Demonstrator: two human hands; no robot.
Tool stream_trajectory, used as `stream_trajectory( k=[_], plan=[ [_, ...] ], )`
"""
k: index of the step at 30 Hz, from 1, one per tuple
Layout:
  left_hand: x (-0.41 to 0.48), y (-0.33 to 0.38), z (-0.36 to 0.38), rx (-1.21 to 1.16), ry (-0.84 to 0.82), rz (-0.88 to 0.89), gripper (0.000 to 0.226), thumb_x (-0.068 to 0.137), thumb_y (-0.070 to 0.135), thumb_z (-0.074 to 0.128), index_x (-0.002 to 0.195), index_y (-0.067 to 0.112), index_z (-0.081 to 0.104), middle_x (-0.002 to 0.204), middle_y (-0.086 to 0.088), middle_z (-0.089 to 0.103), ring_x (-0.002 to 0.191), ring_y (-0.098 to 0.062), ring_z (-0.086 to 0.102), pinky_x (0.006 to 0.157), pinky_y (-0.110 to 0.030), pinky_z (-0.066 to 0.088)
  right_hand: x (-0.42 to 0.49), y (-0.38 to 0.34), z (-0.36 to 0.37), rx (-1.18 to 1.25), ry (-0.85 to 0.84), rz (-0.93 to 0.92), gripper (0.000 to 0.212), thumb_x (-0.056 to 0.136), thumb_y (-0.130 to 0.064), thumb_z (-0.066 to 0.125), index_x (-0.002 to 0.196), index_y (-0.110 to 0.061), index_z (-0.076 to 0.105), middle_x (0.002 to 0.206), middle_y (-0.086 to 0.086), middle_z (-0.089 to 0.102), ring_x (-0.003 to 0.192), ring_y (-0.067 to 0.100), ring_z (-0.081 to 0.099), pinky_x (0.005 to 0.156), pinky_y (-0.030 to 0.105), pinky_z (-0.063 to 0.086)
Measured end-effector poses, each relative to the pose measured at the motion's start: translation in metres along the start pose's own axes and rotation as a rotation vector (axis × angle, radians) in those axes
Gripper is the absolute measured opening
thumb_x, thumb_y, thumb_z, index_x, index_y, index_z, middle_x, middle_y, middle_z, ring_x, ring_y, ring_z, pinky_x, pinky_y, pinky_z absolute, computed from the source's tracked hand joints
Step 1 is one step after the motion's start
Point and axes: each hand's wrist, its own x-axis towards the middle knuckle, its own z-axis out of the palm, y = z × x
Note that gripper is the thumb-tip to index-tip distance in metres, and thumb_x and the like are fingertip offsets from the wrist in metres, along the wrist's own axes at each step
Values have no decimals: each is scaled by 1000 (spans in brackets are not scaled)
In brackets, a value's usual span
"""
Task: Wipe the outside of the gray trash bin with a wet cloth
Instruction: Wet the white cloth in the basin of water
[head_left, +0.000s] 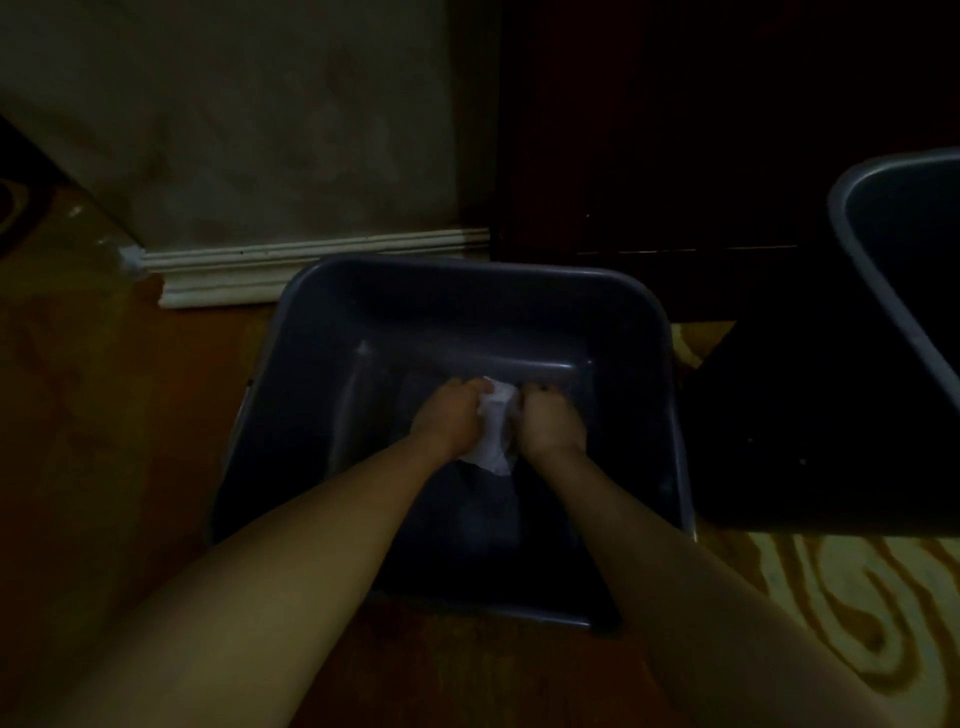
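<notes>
A white cloth (494, 426) is bunched between my two hands, low inside a gray plastic tub (467, 270) that stands on the floor. My left hand (451, 415) grips the cloth's left side with curled fingers. My right hand (549, 420) grips its right side, and the two fists sit close together. A loose corner of the cloth hangs below the hands. A second gray bin (857, 239) shows at the right edge, only partly in view. The scene is dim, so I cannot tell whether the tub holds water.
A pale wall with a white baseboard (311, 260) runs behind the tub at the left. Dark furniture (675, 156) fills the back right. The floor is brown, with a patterned yellow rug (841, 597) at the right.
</notes>
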Motion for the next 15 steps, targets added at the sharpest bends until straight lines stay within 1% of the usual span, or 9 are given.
stream_trajectory(
  k=[3,4,6,7,9,10,12,13,15],
  plan=[
    [3,2,0,-13,-27,-19,27,87,13,51,112,11,63,121,-15,64,110,-29,58,91,-37,47,-4,2,-3,118,-26,13,26,91,-15,43,115,-8,52,119,16,57,106,31,56,80,34,45],
    [3,3,-2,-40,-19,-40,24,86,12,51,105,11,65,117,-14,66,106,-28,60,86,-34,49,-5,4,-8,213,-33,24,22,90,-14,46,110,-6,53,114,16,59,104,32,57,78,34,45],
    [4,6,-9,-120,1,-70,21,85,7,50,98,10,66,111,-12,67,99,-25,61,73,-24,44,-6,10,-21,415,-29,16,9,91,-13,49,97,-6,51,100,15,60,96,29,58,73,29,42],
    [3,9,-15,-161,5,-71,21,84,6,49,97,8,66,108,-12,67,96,-24,60,70,-20,40,-7,12,-29,514,-4,4,3,91,-11,50,92,-9,49,92,12,59,90,26,56,70,25,39],
    [0,15,-30,-269,-13,-45,17,84,5,52,94,9,65,97,-10,65,85,-19,57,63,-17,39,-10,14,-48,697,82,3,7,88,-7,53,88,-12,48,79,-1,54,82,19,51,64,22,36],
    [-3,19,-38,-320,-38,-27,14,84,5,54,92,11,65,91,-7,63,78,-16,55,56,-16,42,-13,14,-57,771,109,17,8,87,-8,54,89,-13,49,77,-4,51,80,16,51,60,22,36],
    [-10,27,-54,-349,-93,4,9,85,7,57,89,12,64,80,0,60,71,-11,54,45,-8,43,-20,10,-76,868,105,33,12,86,-12,57,97,-16,52,85,-3,53,79,12,52,60,20,41],
    [-14,32,-63,-338,-113,13,7,85,9,58,87,12,64,77,2,59,69,-9,55,44,-6,44,-25,9,-85,909,80,32,19,86,-15,59,104,-17,53,93,0,55,84,14,54,65,23,45],
    [-21,41,-79,-332,-152,20,5,85,12,60,82,16,62,78,1,62,69,-8,60,50,-12,48,-35,5,-103,956,23,29,38,84,-15,65,118,-14,50,108,8,56,98,22,57,81,33,50]
  ],
)
